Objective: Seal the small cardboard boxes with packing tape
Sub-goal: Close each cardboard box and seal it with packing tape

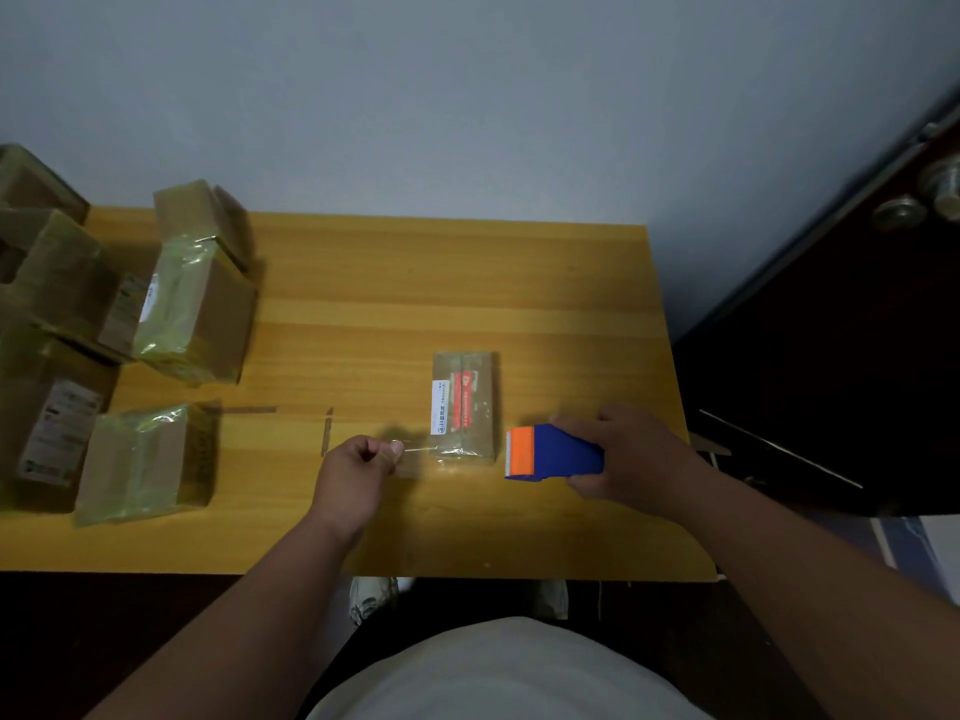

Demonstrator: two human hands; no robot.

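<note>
A small flat cardboard box (475, 392) with a white label and a red stripe lies on the wooden table (415, 283), right of centre. A strip of clear tape (423, 452) runs across its near end and out to the left. My left hand (358, 467) pinches the free end of that strip just left of the box. My right hand (631, 454) grips a blue tape dispenser (550, 454) with an orange cutter end, held just right of the box's near corner.
Several taped cardboard boxes (192, 314) are piled along the table's left side, one (137, 459) near the front edge. Two short bits of tape (327, 431) stick to the tabletop. A dark door (831, 330) with a metal knob stands at the right.
</note>
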